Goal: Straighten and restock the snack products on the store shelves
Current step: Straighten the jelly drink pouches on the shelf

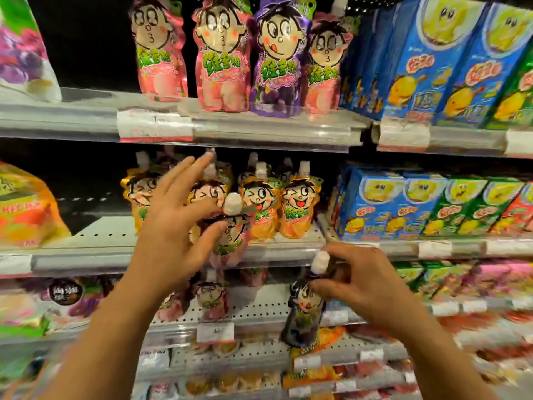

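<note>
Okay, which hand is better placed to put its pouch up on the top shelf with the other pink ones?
Probably the left hand. It holds a pink pouch higher up, level with the middle shelf and below the pink pouches on the top shelf. The right hand is lower and holds a purple pouch.

The top shelf (pixel 274 128) carries three pink pouches (pixel 220 59) and one purple pouch (pixel 278 62) upright in a row, with blue boxes (pixel 427 64) to their right. The middle shelf (pixel 109 235) holds orange pouches (pixel 298 206), with blue and green boxes (pixel 403 203) to the right.
</note>
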Demonstrator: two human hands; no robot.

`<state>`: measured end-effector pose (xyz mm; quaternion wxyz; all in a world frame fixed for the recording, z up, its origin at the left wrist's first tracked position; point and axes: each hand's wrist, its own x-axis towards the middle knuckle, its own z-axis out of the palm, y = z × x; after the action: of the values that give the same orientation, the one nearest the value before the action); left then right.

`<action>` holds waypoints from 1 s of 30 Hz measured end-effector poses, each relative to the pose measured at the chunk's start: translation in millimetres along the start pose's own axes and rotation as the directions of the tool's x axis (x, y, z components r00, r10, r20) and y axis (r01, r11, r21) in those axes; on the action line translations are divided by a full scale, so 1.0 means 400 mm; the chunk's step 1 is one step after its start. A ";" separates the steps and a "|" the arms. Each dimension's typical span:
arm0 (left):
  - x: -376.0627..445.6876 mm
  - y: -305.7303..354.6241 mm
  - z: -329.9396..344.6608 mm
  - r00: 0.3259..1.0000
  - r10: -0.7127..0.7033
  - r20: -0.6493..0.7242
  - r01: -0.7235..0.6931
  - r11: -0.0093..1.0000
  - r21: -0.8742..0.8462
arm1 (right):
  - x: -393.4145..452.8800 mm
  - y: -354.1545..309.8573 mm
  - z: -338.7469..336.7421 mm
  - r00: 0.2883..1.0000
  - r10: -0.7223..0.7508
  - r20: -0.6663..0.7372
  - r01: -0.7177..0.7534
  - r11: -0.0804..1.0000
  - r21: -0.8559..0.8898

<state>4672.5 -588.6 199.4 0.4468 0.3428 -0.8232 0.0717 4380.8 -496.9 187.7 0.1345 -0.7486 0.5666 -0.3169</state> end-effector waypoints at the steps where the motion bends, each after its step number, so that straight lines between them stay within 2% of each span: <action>1: -0.038 0.005 0.018 1.000 -0.020 -0.010 0.019 0.999 -0.035 | -0.017 0.032 0.040 0.999 0.039 0.015 -0.039 0.999 -0.006; 3: -0.115 0.004 0.053 0.998 -0.069 0.009 0.069 0.994 -0.086 | -0.048 0.087 0.111 0.995 0.096 0.030 -0.096 0.995 -0.016; 5: -0.184 -0.006 0.081 0.988 -0.128 0.083 0.138 0.984 -0.116 | -0.071 0.130 0.168 0.987 0.149 0.055 -0.149 0.989 -0.013; 7: -0.237 -0.024 0.102 0.974 -0.172 0.148 0.186 0.979 -0.086 | -0.084 0.167 0.212 0.972 0.218 0.083 -0.216 0.976 -0.042; 9: -0.271 -0.048 0.115 0.962 -0.217 0.168 0.227 0.973 -0.042 | -0.086 0.203 0.243 0.962 0.270 0.052 -0.264 0.960 -0.088; 13: -0.286 -0.095 0.121 0.948 -0.298 0.112 0.304 0.952 -0.043 | -0.060 0.244 0.280 0.934 0.350 -0.077 -0.356 0.929 -0.100; 15: -0.283 -0.110 0.121 0.946 -0.310 0.091 0.316 0.946 -0.071 | -0.033 0.257 0.299 0.904 0.408 -0.126 -0.412 0.911 -0.011; 18: -0.282 -0.126 0.128 0.942 -0.321 0.093 0.331 0.938 -0.108 | 0.005 0.273 0.331 0.828 0.545 -0.130 -0.507 0.828 0.239; 21: -0.288 -0.137 0.143 0.938 -0.332 0.105 0.342 0.933 -0.109 | 0.029 0.266 0.351 0.806 0.565 -0.180 -0.505 0.813 0.291; 23: -0.292 -0.145 0.150 0.933 -0.341 0.111 0.352 0.931 -0.099 | 0.044 0.261 0.361 0.796 0.567 -0.215 -0.516 0.819 0.250; 26: -0.293 -0.155 0.147 0.933 -0.339 0.120 0.348 0.935 -0.066 | 0.062 0.276 0.379 0.781 0.542 -0.310 -0.545 0.834 0.087; 30: -0.287 -0.170 0.129 0.934 -0.333 0.132 0.340 0.940 -0.037 | 0.079 0.288 0.403 0.790 0.504 -0.348 -0.545 0.838 -0.023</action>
<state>4721.9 -604.4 66.1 0.4106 0.4691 -0.7802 -0.0515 4398.7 -588.9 10.2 0.0748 -0.5050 0.7846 -0.3518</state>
